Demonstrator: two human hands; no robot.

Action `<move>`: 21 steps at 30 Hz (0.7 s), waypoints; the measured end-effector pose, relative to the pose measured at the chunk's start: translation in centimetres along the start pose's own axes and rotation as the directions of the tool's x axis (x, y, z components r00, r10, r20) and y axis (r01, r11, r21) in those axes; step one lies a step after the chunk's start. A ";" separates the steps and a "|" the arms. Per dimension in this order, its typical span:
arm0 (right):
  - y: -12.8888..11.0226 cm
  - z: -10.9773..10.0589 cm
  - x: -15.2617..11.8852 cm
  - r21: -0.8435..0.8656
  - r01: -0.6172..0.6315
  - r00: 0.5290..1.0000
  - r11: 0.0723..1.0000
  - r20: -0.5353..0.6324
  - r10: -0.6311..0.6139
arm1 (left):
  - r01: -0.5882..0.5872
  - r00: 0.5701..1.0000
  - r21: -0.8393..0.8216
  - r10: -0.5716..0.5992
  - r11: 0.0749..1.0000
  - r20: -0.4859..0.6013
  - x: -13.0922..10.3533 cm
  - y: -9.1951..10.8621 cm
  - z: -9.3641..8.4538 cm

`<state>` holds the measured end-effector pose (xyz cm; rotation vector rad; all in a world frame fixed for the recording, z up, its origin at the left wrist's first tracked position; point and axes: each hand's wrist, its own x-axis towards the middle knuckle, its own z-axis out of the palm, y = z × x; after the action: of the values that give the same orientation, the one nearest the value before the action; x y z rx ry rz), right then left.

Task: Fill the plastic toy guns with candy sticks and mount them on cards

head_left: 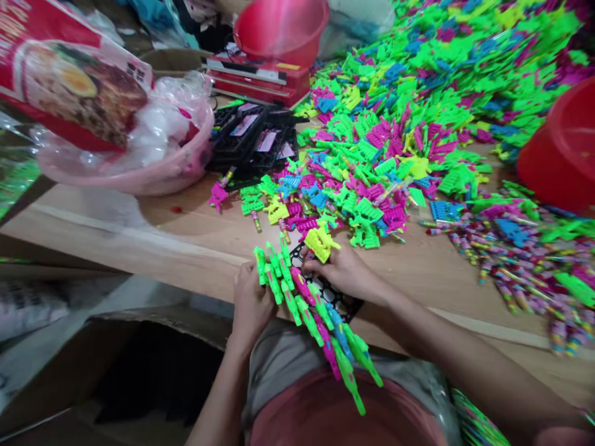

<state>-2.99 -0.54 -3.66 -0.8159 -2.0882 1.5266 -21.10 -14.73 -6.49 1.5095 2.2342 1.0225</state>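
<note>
Near the table's front edge, my left hand [252, 298] is closed at the end of a black honeycomb-patterned frame [328, 291]. Rows of small plastic pieces [304, 306], mostly green with some pink and blue, stand along the frame and reach down over my lap. The left fingertips are partly hidden behind the green pieces. My right hand [337, 266] pinches a yellow plastic piece [320, 243] above the frame. A loose pile of green, pink, blue and yellow pieces [367, 204] lies just beyond the hands.
A pink basin [134, 179] with plastic bags and a red food packet [74, 80] stands at left. Black frames [260, 139] lie behind, near a red device [260, 80]. Red tubs [562, 148] stand right and at the back. Striped sticks [520, 260] lie at right.
</note>
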 end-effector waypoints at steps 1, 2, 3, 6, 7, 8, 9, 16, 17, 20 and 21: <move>0.0 0.2 0.2 0.000 0.012 1.000 1.000 0.007 -0.012 | 0.000 1.000 -0.002 0.000 1.000 -0.001 0.0 0.0 0.0; 0.0 0.4 0.4 -0.014 0.025 1.000 1.000 0.009 -0.025 | 0.000 1.000 -0.002 0.000 1.000 -0.003 0.0 0.0 0.0; 0.0 0.6 0.6 -0.038 0.036 0.999 0.999 0.010 -0.036 | 0.002 1.000 -0.002 -0.002 1.000 -0.006 0.0 0.0 0.0; 0.3 1.0 0.6 -0.111 0.093 0.996 0.990 0.011 -0.092 | 0.004 1.000 0.009 -0.004 1.000 -0.011 0.1 0.0 0.0; 0.5 1.1 0.5 -0.127 0.128 0.992 0.984 0.012 -0.128 | 0.002 1.000 0.014 -0.002 1.000 -0.011 0.1 -0.1 0.0; 0.7 1.2 0.4 -0.146 0.170 0.985 0.974 0.008 -0.171 | -0.004 1.000 0.018 0.004 1.000 -0.010 0.1 -0.2 0.0; 0.9 1.3 0.3 -0.174 0.218 0.975 0.960 0.004 -0.221 | -0.013 1.000 0.022 0.013 1.000 -0.010 0.1 -0.3 0.0; 0.6 2.4 0.7 -0.480 0.390 0.921 0.786 0.200 -0.335 | -0.059 0.996 0.017 0.060 0.998 -0.069 0.6 -2.0 0.4; 0.4 2.3 0.9 -0.491 0.397 0.918 0.776 0.220 -0.330 | -0.066 0.995 0.011 0.066 0.998 -0.073 0.7 -2.2 0.5; -0.6 0.3 1.2 -0.459 0.471 0.882 0.753 0.259 -0.394 | -0.091 0.992 0.013 0.091 0.996 -0.081 0.9 -2.5 0.7; -1.0 -1.0 1.2 -0.461 0.491 0.871 0.739 0.243 -0.427 | -0.096 0.992 0.019 0.098 0.995 -0.084 0.9 -2.5 0.8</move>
<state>-3.44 0.74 -2.39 -0.3077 -2.5861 0.7736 -22.84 -14.14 -8.57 1.6243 2.2493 1.1208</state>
